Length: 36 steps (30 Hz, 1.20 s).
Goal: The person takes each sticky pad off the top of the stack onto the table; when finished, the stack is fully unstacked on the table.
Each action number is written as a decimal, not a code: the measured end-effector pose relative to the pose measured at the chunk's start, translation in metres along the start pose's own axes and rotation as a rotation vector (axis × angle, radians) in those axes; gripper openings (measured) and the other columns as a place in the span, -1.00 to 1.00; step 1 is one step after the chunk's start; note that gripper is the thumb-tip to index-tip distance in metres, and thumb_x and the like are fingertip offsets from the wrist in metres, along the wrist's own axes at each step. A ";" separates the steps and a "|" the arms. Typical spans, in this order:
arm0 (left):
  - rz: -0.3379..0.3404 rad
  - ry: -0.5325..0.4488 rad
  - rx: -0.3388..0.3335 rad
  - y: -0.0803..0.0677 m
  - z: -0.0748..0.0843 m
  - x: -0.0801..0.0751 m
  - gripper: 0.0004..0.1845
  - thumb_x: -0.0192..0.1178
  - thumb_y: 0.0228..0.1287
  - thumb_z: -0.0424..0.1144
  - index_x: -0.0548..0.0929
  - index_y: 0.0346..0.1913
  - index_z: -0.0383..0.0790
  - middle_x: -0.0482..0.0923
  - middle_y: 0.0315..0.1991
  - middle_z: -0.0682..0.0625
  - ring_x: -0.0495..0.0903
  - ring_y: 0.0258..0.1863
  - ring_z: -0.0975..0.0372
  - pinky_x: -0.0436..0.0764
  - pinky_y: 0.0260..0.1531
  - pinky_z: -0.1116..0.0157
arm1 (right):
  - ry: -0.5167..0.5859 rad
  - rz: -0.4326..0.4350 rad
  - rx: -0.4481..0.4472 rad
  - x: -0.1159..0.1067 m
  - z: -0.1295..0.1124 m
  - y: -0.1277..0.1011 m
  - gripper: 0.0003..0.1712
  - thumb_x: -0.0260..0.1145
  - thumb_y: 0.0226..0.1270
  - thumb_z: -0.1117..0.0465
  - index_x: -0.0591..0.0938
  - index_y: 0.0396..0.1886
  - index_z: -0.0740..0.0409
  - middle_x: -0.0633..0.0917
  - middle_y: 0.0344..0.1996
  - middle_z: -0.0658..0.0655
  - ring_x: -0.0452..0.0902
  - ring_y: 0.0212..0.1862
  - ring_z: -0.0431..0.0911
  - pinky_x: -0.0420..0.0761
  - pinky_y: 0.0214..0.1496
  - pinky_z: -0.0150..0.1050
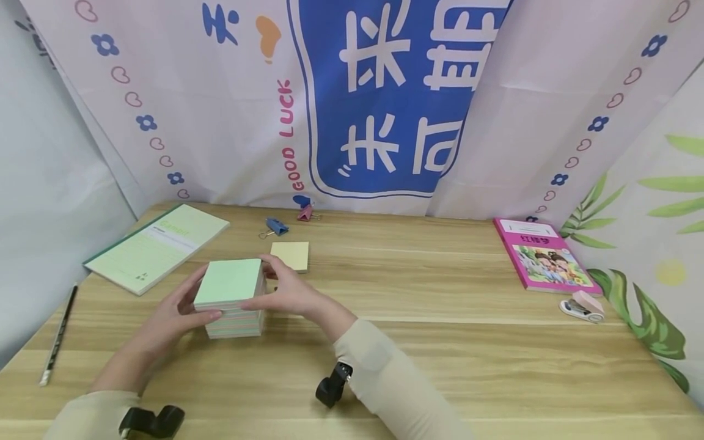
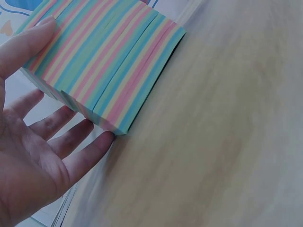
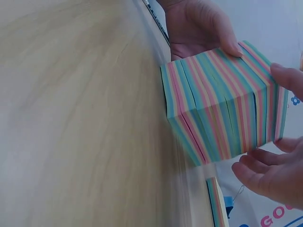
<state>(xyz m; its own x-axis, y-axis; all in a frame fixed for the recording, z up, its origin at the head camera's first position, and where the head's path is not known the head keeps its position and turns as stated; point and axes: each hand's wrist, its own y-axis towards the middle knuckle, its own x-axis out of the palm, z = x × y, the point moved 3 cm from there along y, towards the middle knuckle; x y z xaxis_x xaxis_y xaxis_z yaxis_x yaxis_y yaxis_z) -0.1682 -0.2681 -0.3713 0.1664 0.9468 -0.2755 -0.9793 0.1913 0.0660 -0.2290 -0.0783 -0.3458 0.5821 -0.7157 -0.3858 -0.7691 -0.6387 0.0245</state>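
Hands: both on the block, curled round it from either side — left hand (image 1: 173, 321) with its thumb on the near face and fingers along the left side, right hand (image 1: 291, 294) thumb on the near face too, fingers round the right side.
Sticky-note stack: mint-topped block of sticky notes (image 1: 230, 281), left of centre on the surface (image 1: 429, 360), striped in pink, blue, green and yellow; whether its base rests or sits just clear, I can't tell.
Step in hand: looks like gripping and squaring the block, its layers slightly out of line.
Next move: calls, I'd judge, for even pressure from both sides — loose layers could slide.
Behind the right hand: yellow-topped pad (image 1: 289, 255), lying apart; past it, blue binder clip (image 1: 277, 227) and pink binder clip (image 1: 305, 213).
Left side: green notebook (image 1: 159, 247), with a black pencil (image 1: 58, 336) nearer the person.
Right side: pink-bordered book (image 1: 550, 256), stapler (image 1: 584, 307) just in front.
Room: printed hanging cloth (image 1: 220, 122) reading "GOOD LUCK" at the back, leaf-patterned covering (image 1: 654, 244) on the right.
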 end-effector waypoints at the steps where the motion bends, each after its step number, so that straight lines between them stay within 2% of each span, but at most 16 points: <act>1: -0.002 0.001 0.001 0.000 0.000 0.000 -0.13 0.14 0.10 -0.38 -0.18 0.34 0.04 -0.15 0.25 -0.37 0.19 0.09 0.02 0.37 -0.19 0.52 | 0.021 -0.001 0.002 -0.002 0.002 -0.001 -0.07 0.41 -0.12 0.13 0.13 0.26 0.03 0.35 0.05 -0.02 0.22 0.09 -0.18 0.26 0.08 -0.33; 4: -0.003 0.005 -0.008 0.000 0.001 -0.001 -0.13 0.14 0.09 -0.37 -0.14 0.33 0.14 -0.18 0.26 -0.36 -0.01 0.16 -0.16 0.31 -0.19 0.58 | 0.115 -0.013 0.007 -0.008 0.007 -0.005 -0.09 0.41 -0.10 0.21 0.14 0.26 -0.02 0.40 -0.01 -0.01 0.29 0.04 -0.17 0.31 0.03 -0.34; 6: -0.003 0.001 -0.011 0.000 0.001 0.000 -0.13 0.14 0.09 -0.37 -0.13 0.33 0.17 -0.19 0.27 -0.36 -0.08 0.18 -0.19 0.28 -0.19 0.62 | 0.221 -0.026 0.018 -0.014 0.010 -0.009 -0.11 0.38 -0.08 0.31 0.14 0.26 -0.04 0.44 -0.06 0.02 0.35 -0.02 -0.16 0.37 -0.02 -0.33; 11: -0.002 0.006 -0.019 -0.001 0.000 -0.001 -0.14 0.14 0.10 -0.36 -0.14 0.33 0.15 -0.20 0.27 -0.36 -0.08 0.18 -0.20 0.28 -0.19 0.62 | 0.588 -0.064 0.063 -0.033 0.015 -0.024 -0.06 0.19 -0.09 0.62 0.09 0.28 -0.02 0.48 -0.07 0.21 0.46 -0.11 -0.02 0.43 -0.06 -0.20; 12: -0.001 0.007 -0.028 -0.001 0.000 -0.002 -0.14 0.14 0.10 -0.35 -0.14 0.33 0.16 -0.20 0.27 -0.35 -0.09 0.18 -0.19 0.29 -0.13 0.57 | 0.650 -0.072 0.071 -0.039 0.017 -0.027 -0.05 0.15 -0.09 0.65 0.08 0.29 -0.02 0.46 -0.04 0.26 0.46 -0.12 0.01 0.41 -0.04 -0.16; 15: 0.001 0.030 -0.037 0.000 0.000 -0.002 -0.15 0.15 0.10 -0.33 -0.14 0.33 0.16 -0.22 0.28 -0.32 -0.13 0.21 -0.17 0.24 -0.09 0.59 | 0.758 -0.079 0.087 -0.058 0.023 -0.037 -0.03 0.05 -0.10 0.69 0.00 0.31 0.00 0.36 0.04 0.35 0.47 -0.13 0.03 0.35 0.02 -0.06; 18: -0.001 0.023 -0.023 0.000 0.000 -0.001 -0.14 0.14 0.10 -0.35 -0.14 0.33 0.14 -0.23 0.28 -0.33 -0.15 0.20 -0.18 0.23 -0.09 0.60 | 0.789 -0.064 0.086 -0.079 0.032 -0.043 -0.03 0.00 -0.07 0.68 -0.04 0.32 -0.01 0.32 0.07 0.37 0.48 -0.18 0.00 0.33 0.04 -0.05; 19: -0.001 0.022 -0.016 0.000 0.000 -0.001 -0.14 0.14 0.10 -0.35 -0.14 0.34 0.12 -0.22 0.28 -0.34 -0.14 0.20 -0.18 0.22 -0.15 0.66 | 0.794 -0.051 0.085 -0.086 0.036 -0.043 -0.04 -0.01 -0.07 0.68 -0.04 0.32 -0.01 0.32 0.06 0.37 0.49 -0.20 0.00 0.36 0.01 -0.07; 22: 0.000 0.021 -0.019 -0.001 0.000 -0.002 -0.14 0.14 0.10 -0.35 -0.14 0.34 0.12 -0.23 0.28 -0.34 -0.15 0.20 -0.18 0.21 -0.13 0.65 | 0.814 0.000 0.103 -0.104 0.048 -0.043 -0.04 -0.05 -0.05 0.69 -0.05 0.32 -0.03 0.33 0.04 0.35 0.50 -0.24 -0.02 0.45 -0.08 -0.16; 26: 0.008 0.040 -0.040 -0.001 -0.001 -0.003 -0.15 0.15 0.10 -0.31 -0.13 0.33 0.16 -0.22 0.28 -0.32 -0.15 0.21 -0.17 0.11 0.13 0.23 | 0.835 0.063 0.157 -0.120 0.066 -0.035 -0.01 -0.08 -0.05 0.71 -0.10 0.33 -0.06 0.28 0.08 0.38 0.50 -0.24 -0.01 0.49 -0.14 -0.23; 29: 0.008 0.039 -0.042 0.000 -0.002 -0.004 -0.14 0.16 0.09 -0.31 -0.14 0.33 0.15 -0.23 0.28 -0.32 -0.16 0.21 -0.17 -0.04 0.08 -0.08 | 0.831 0.094 0.209 -0.126 0.079 -0.026 0.02 -0.08 -0.06 0.72 -0.15 0.34 -0.07 0.21 0.13 0.39 0.49 -0.21 0.03 0.47 -0.11 -0.23; 32: 0.005 0.038 -0.032 0.000 -0.002 -0.004 -0.14 0.16 0.08 -0.33 -0.14 0.34 0.12 -0.21 0.28 -0.33 -0.15 0.21 -0.17 0.11 0.13 0.21 | 0.806 0.119 0.268 -0.129 0.090 -0.017 0.05 -0.05 -0.07 0.72 -0.17 0.34 -0.09 0.19 0.16 0.38 0.49 -0.18 0.06 0.47 -0.10 -0.23; 36: 0.004 0.027 -0.024 0.000 -0.001 -0.002 -0.13 0.15 0.08 -0.36 -0.15 0.34 0.06 -0.20 0.28 -0.34 -0.13 0.20 -0.18 0.11 0.12 0.19 | 0.759 0.123 0.312 -0.127 0.102 -0.006 0.07 -0.02 -0.08 0.72 -0.16 0.34 -0.11 0.15 0.18 0.35 0.48 -0.16 0.09 0.47 -0.11 -0.23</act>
<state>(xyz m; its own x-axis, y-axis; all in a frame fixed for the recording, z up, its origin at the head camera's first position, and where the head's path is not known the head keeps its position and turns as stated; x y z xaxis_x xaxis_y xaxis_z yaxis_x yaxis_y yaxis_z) -0.1685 -0.2704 -0.3718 0.1601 0.9401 -0.3009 -0.9824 0.1814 0.0439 -0.3253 0.0459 -0.3913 0.4228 -0.8427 0.3332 -0.8116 -0.5157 -0.2745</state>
